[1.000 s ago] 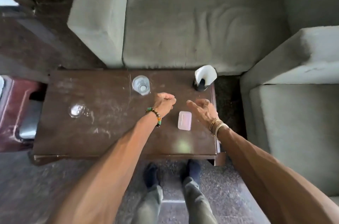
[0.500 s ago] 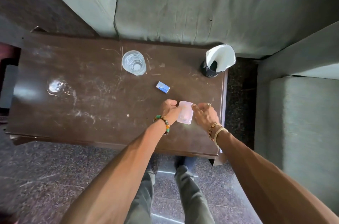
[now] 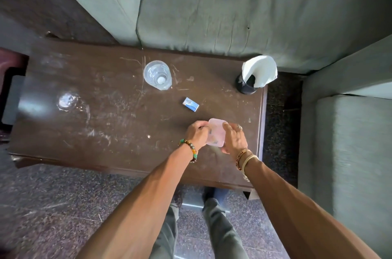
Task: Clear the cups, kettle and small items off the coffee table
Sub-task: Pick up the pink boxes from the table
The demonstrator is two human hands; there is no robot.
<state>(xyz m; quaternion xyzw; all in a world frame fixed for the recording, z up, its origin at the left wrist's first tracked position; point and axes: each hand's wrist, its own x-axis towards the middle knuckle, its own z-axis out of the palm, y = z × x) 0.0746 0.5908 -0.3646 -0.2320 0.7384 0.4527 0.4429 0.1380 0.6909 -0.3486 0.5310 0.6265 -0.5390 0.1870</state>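
Observation:
A small pink translucent box [image 3: 216, 131] sits near the front right of the dark wooden coffee table [image 3: 106, 127]. My left hand [image 3: 198, 133] grips its left side and my right hand [image 3: 234, 137] grips its right side. A small blue and white matchbox-like packet [image 3: 191, 104] lies just beyond the box. Farther back stands a clear glass [image 3: 158, 75]. A second clear glass item [image 3: 66, 100] rests at the left of the table. A black mesh holder [image 3: 246, 86] with white paper napkins [image 3: 261, 69] stands at the back right corner.
A grey-green sofa [image 3: 212, 4] runs along the table's far side, and another sofa seat [image 3: 356, 142] sits on the right. Speckled stone floor [image 3: 53, 205] lies in front. My legs and feet [image 3: 212, 216] are under the table's near edge.
Both hands moved from above the table onto the pink box and closed on its sides. The blue packet, earlier hidden under my left hand, lies uncovered. The camera tilted down and closer.

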